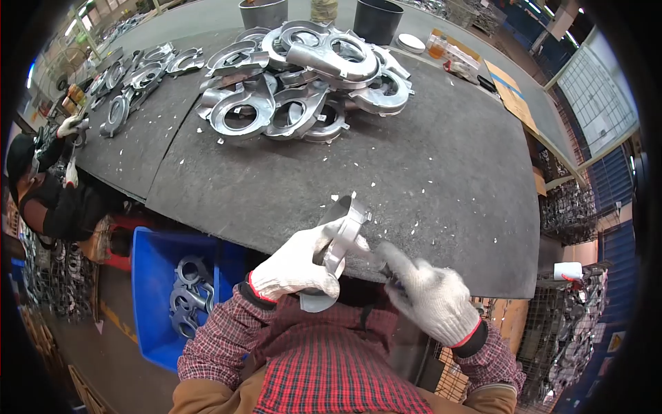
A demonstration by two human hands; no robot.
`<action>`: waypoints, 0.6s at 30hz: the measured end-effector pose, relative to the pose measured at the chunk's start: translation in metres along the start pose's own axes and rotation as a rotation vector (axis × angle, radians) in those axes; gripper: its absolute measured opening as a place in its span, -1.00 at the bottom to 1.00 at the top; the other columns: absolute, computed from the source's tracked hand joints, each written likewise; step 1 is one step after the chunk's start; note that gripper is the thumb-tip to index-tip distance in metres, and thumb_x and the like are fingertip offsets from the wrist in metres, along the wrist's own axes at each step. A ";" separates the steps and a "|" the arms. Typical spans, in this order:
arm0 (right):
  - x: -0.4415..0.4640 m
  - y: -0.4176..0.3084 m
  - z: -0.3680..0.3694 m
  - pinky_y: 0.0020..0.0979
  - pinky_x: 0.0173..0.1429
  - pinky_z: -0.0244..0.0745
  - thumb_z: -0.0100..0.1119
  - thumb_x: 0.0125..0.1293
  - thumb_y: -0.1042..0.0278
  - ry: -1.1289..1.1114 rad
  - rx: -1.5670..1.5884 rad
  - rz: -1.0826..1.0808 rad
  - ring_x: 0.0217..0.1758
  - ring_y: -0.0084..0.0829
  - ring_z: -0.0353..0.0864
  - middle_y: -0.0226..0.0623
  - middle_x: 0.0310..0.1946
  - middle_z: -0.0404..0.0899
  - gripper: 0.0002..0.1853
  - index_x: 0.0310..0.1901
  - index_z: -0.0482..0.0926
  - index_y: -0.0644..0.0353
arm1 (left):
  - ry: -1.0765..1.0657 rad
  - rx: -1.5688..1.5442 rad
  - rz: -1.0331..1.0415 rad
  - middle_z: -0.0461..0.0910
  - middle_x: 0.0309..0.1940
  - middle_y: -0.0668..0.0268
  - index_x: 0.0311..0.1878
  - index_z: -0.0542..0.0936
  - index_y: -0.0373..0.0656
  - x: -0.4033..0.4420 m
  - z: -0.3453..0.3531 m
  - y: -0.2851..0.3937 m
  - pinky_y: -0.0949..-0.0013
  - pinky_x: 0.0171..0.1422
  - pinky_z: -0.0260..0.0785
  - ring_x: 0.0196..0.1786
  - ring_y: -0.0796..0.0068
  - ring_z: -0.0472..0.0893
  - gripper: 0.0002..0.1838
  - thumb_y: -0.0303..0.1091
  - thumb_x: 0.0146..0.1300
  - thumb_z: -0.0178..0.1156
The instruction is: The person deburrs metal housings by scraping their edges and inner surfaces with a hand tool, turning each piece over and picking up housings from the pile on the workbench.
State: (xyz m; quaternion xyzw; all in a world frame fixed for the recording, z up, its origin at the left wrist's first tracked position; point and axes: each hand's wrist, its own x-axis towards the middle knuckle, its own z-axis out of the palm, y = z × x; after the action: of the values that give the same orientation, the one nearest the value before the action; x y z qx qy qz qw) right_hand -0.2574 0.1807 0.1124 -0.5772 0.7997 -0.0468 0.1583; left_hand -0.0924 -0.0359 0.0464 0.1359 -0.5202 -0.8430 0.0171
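Observation:
Near the table's front edge, my gloved left hand (298, 265) is closed around a silvery metal casting (343, 234), which stands tilted on its side. Just to its right is my gloved right hand (431, 293), its fingers curled around a small dark tool whose shape is blurred and mostly hidden. The front of that tool is close to the casting's right side; whether they touch cannot be made out. Farther back on the grey table (441, 179) lies a large heap of similar ring-shaped castings (241, 114).
A blue bin (143, 303) with castings stands below the table at left. A co-worker (52, 186) in white gloves works at the far left beside more castings (141, 76). Two buckets (378, 22) are behind the heap; cardboard (510, 96) lies at the right edge.

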 end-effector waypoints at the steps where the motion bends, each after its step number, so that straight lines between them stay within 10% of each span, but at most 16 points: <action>1: -0.002 0.004 0.001 -0.15 -0.21 0.85 0.42 0.47 0.21 -0.047 0.166 -0.092 -0.26 -0.05 0.91 -0.05 -0.09 0.83 -0.22 0.67 0.34 -0.11 | 0.041 -0.001 0.019 0.68 -0.15 0.39 0.44 0.60 -0.32 0.000 0.002 0.001 0.49 -0.06 0.46 -0.17 0.64 0.59 0.06 -0.35 -0.32 0.72; 6: 0.005 0.024 0.006 -0.08 0.10 0.84 0.38 0.54 0.18 -0.462 0.773 -0.090 -0.11 -0.02 0.93 0.05 0.16 0.81 -0.27 0.66 0.34 -0.06 | -0.022 0.110 0.024 0.64 -0.05 0.45 0.43 0.61 -0.27 -0.004 -0.011 -0.005 0.48 0.07 0.47 -0.12 0.65 0.59 0.19 -0.08 -0.39 0.92; 14: -0.002 -0.014 0.020 -0.09 -0.33 0.80 0.49 0.40 0.16 0.035 -0.144 -0.032 -0.33 -0.06 0.87 -0.13 -0.30 0.72 -0.21 0.63 0.41 -0.14 | -0.042 -0.098 0.012 0.67 0.20 0.42 0.67 0.47 -0.18 -0.011 -0.015 -0.016 0.45 0.09 0.53 -0.09 0.62 0.55 0.21 -0.55 -0.24 0.72; 18: 0.000 -0.008 0.016 -0.08 -0.23 0.84 0.48 0.42 0.14 0.006 0.183 -0.097 -0.29 0.02 0.89 -0.08 -0.23 0.78 -0.24 0.62 0.43 -0.10 | -0.091 -0.030 -0.027 0.66 0.31 0.32 0.74 0.37 -0.21 -0.016 -0.025 -0.015 0.43 0.18 0.59 0.04 0.57 0.62 0.28 -0.65 -0.21 0.69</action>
State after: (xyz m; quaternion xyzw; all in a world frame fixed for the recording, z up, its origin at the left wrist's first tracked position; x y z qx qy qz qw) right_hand -0.2448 0.1801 0.0998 -0.5983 0.7636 -0.1294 0.2054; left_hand -0.0690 -0.0484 0.0263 0.1042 -0.5058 -0.8562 -0.0158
